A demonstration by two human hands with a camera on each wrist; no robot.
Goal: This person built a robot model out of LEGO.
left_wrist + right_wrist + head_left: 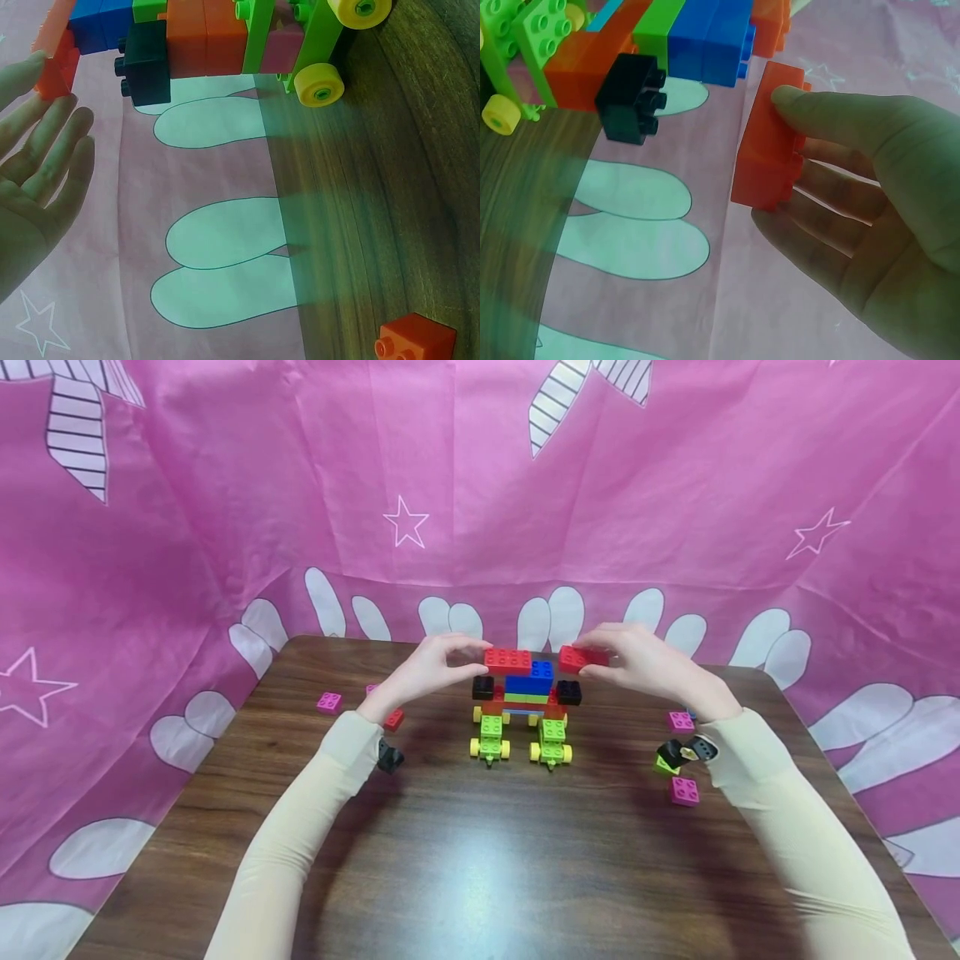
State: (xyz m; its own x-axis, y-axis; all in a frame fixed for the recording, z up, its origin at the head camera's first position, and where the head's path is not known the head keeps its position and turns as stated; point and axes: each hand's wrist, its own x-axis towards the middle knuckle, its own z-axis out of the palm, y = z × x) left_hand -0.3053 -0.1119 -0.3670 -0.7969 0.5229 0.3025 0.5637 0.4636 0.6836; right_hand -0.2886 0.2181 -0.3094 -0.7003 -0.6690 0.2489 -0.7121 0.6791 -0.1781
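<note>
A toy brick model (528, 687) stands on yellow wheels at the middle of the table, with green wheel bases, red, green and blue bricks stacked above, and a black brick (483, 687) on each side. On its top left lies a long red brick (507, 661), overlapping the blue brick beside it in the head view. My left hand (442, 664) pinches that red brick by its left end. In my right hand (633, 660) is a second red brick (769, 139), gripped between thumb and fingers. It hangs just right of the blue top, apart from it.
Pink bricks (328, 702) and a small red brick (393, 720) lie at the left by my forearm. To the right are two more pink bricks (684, 792) and a green brick (666, 766). Behind the wooden table (465, 843) hangs a pink patterned cloth (495, 485).
</note>
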